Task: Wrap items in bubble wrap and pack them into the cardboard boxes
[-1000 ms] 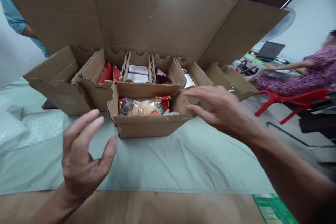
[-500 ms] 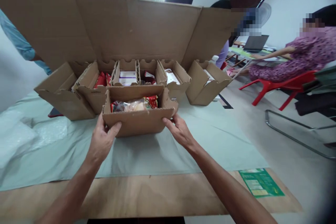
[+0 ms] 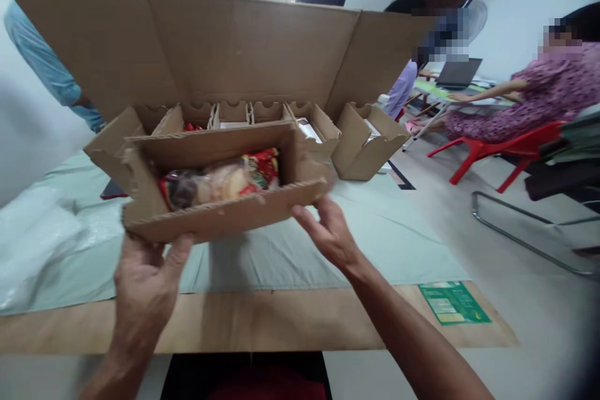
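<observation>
Held up over the table is an open cardboard box (image 3: 234, 215), tilted with its left end lower and nearer to me. Inside it lie clear and red plastic snack packets (image 3: 220, 182). My left hand (image 3: 147, 269) grips the box's near left corner, thumb on the front wall and fingers beneath. At the near right corner, my right hand (image 3: 328, 234) holds the box, some fingers hidden behind its end. Behind it stands a row of similar cardboard boxes (image 3: 372, 150), some with red packets or white cartons in them.
A tall cardboard panel (image 3: 253, 50) rises behind the row. Bubble wrap (image 3: 42, 237) lies at the left on the green cloth (image 3: 290, 262). A green label (image 3: 454, 303) is on the wooden table edge. People sit around; a red chair (image 3: 492, 147) stands at right.
Both hands have lifted the box off the cloth and brought it nearer to me. Its left end has swung left and down, and it now covers more of the row behind.
</observation>
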`<state>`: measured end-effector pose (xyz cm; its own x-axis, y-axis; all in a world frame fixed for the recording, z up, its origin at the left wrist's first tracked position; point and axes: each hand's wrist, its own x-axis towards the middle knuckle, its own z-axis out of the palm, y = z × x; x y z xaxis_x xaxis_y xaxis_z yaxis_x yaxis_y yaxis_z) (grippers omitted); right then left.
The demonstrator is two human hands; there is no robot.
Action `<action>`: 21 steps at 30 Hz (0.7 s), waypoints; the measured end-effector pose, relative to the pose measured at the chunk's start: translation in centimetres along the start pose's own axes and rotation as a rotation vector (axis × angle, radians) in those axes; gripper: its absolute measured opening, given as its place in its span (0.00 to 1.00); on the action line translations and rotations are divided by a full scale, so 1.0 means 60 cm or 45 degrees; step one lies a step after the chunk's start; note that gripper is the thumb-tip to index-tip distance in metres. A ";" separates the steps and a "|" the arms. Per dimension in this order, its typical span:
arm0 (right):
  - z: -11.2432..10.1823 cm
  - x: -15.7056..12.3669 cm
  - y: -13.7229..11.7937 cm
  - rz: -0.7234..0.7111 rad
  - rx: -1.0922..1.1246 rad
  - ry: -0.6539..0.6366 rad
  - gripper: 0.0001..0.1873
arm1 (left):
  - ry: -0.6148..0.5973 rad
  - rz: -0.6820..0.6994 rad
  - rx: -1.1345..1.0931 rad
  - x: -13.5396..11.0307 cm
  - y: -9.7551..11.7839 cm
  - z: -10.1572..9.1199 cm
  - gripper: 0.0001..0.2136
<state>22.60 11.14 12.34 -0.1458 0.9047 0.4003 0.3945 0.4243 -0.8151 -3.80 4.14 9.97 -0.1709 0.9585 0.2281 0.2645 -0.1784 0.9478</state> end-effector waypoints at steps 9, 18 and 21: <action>-0.149 -0.182 0.113 0.326 0.040 0.241 0.31 | -0.208 -0.036 -0.080 -0.129 -0.040 0.151 0.36; -0.166 -0.297 0.136 0.329 -0.113 0.378 0.39 | -0.350 -0.104 -0.091 -0.078 -0.042 0.168 0.31; -0.179 -0.325 0.157 0.300 -0.222 0.329 0.50 | -0.412 -0.104 -0.154 -0.019 -0.026 0.179 0.25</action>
<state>38.93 -2.94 1.34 0.1918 0.9273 0.3215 0.5415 0.1732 -0.8226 6.16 5.68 5.84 0.1282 0.9880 0.0866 0.1444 -0.1050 0.9839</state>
